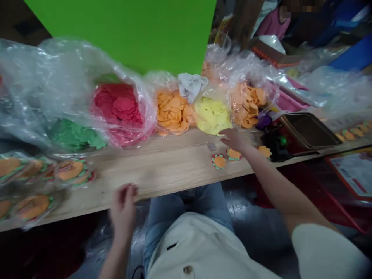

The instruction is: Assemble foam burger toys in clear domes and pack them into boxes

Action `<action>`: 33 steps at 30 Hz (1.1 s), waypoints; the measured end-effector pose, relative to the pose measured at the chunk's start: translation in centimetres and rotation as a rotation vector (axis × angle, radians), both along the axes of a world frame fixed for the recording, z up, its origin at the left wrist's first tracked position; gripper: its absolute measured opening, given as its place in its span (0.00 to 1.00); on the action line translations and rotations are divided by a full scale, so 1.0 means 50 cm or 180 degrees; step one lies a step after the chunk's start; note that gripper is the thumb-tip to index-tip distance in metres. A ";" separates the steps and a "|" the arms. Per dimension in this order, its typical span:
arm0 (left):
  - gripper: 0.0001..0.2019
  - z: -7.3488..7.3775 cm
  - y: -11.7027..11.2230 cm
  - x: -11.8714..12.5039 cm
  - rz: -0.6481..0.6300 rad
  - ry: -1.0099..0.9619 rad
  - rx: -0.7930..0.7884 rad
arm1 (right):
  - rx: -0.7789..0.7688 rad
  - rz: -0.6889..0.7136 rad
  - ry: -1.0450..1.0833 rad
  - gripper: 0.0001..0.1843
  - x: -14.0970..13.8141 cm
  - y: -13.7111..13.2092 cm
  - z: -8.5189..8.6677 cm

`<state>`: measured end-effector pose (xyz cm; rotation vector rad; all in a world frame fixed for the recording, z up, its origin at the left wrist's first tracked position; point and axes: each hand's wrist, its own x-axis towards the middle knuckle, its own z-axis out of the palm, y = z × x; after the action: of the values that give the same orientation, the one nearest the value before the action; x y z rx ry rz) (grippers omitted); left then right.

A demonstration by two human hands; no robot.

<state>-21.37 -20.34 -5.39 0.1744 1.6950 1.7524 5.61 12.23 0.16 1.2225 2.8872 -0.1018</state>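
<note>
Pale shirt [209,244] lies nearest. Left hand [123,203], fingers bent, is by the front edge of the wooden table [162,166]; tabletop stretches to the right hand [231,139], at the yellow cutouts' [213,116] near edge. Whether either grips anything, I cannot tell.

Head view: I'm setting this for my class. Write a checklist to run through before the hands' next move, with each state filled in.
1. Right hand at the yellow pieces: ok, fingertips by the pile's near edge.
2. Piece gripped in the right hand: cannot tell, the fingers are blurred.
3. Left hand also at the yellow pieces: not ok, it is well away, by the front edge of the table.
4. Left hand holding nothing: cannot tell, its fingers are curled and blurred.
5. Orange pieces beside the yellow ones: ok.
6. Small burger shape on the table: ok, with another beside it.
</note>
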 end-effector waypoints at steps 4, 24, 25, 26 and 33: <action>0.12 -0.007 0.194 0.186 -0.1772 -0.0586 -0.0180 | -0.0011 0.0412 -0.0454 0.16 -0.063 0.062 -0.017; 0.06 -0.033 0.289 0.260 -0.1789 -0.1027 -0.0594 | -0.0213 0.0914 0.0855 0.15 -0.019 -0.095 -0.009; 0.06 -0.034 0.290 0.260 -0.1798 -0.1030 -0.0594 | -0.0199 0.0933 0.0947 0.17 -0.002 -0.126 -0.019; 0.06 -0.034 0.290 0.259 -0.1817 -0.1040 -0.0593 | -0.0146 0.0967 0.1004 0.18 0.016 -0.157 -0.033; 0.12 -0.032 0.285 0.247 -0.1972 -0.1160 -0.0498 | 0.0014 0.1097 0.1104 0.26 0.084 -0.301 -0.164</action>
<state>-9.01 -6.09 -6.97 0.2590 1.3173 1.1099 9.81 -2.80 -8.05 0.7511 3.3454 -0.3348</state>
